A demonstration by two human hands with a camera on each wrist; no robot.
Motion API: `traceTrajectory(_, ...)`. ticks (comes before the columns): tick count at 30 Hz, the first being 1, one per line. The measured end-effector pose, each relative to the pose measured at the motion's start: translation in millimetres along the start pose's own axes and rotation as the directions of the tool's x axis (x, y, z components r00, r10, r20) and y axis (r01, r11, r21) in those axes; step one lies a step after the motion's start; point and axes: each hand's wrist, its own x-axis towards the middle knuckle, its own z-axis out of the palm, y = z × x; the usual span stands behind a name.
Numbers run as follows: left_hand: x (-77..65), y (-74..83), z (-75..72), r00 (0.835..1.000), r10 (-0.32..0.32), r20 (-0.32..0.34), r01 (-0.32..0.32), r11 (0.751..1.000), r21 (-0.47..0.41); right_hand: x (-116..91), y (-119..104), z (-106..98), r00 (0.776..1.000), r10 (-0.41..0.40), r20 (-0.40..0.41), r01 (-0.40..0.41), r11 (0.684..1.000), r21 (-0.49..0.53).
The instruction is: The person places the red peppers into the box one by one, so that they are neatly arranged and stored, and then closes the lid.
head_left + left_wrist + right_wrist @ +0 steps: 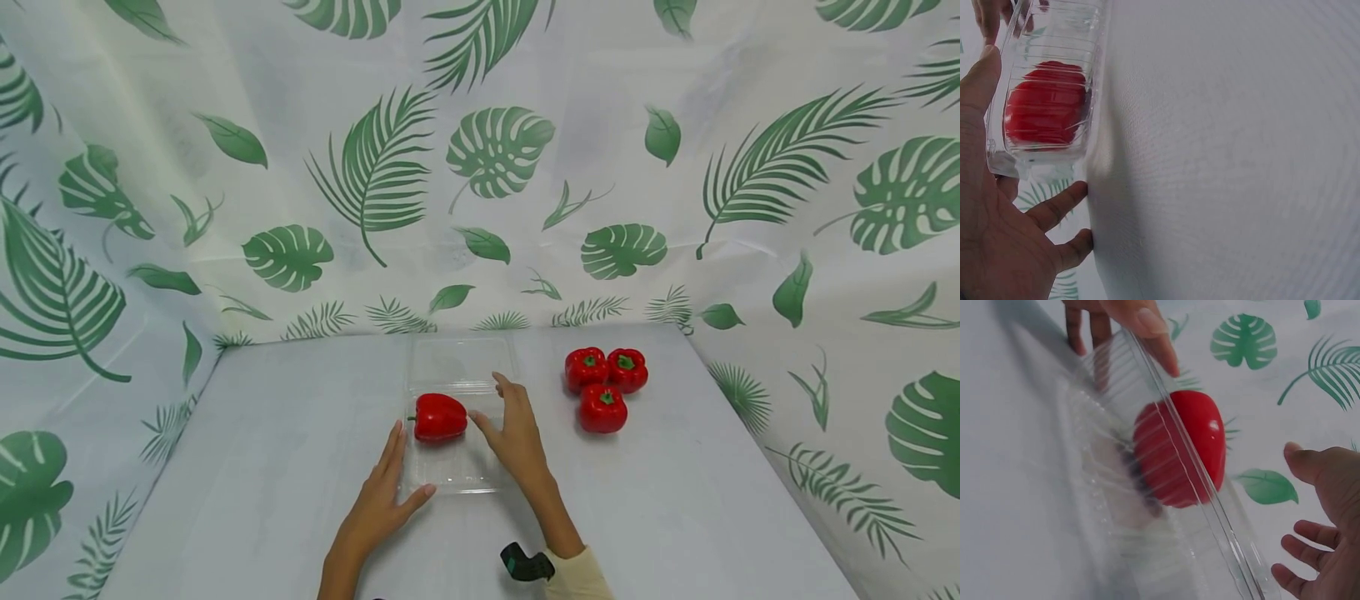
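A red bell pepper (440,417) lies on its side in a clear plastic clamshell box (468,479), stem toward the left. The box's lid (461,360) is folded back, away from the person. My left hand (381,502) rests along the box's left side, fingers straight and thumb over the near left corner; in the left wrist view two fingertips (1079,190) reach down to the table. Over the right part of the box hovers my right hand (519,433), its thumb close to the pepper's right end. The right wrist view shows nothing between its spread thumb and fingers (1300,550).
Three more red bell peppers (602,408) with green stems stand grouped on the white table (262,467), right of the box. A leaf-patterned cloth (405,283) hangs behind the table and at both sides. A black device (527,563) sits by the right wrist.
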Motion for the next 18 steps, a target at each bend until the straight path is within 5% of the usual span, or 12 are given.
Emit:
traceTrajectory(7, 0.0, 0.4, 0.0, 1.000, -0.005, -0.005, 0.005, 1.000, -0.001, 7, 13, -14, 0.979, -0.017, -0.205, 0.039, 0.994, 0.104)
traceTrajectory(18, -1.4, 3.2, -0.7, 0.999, -0.032, 0.022, 0.032, 0.999, -0.012, 11, 39, -40, 0.882, -0.002, -0.471, 0.041, 0.996, 0.074)
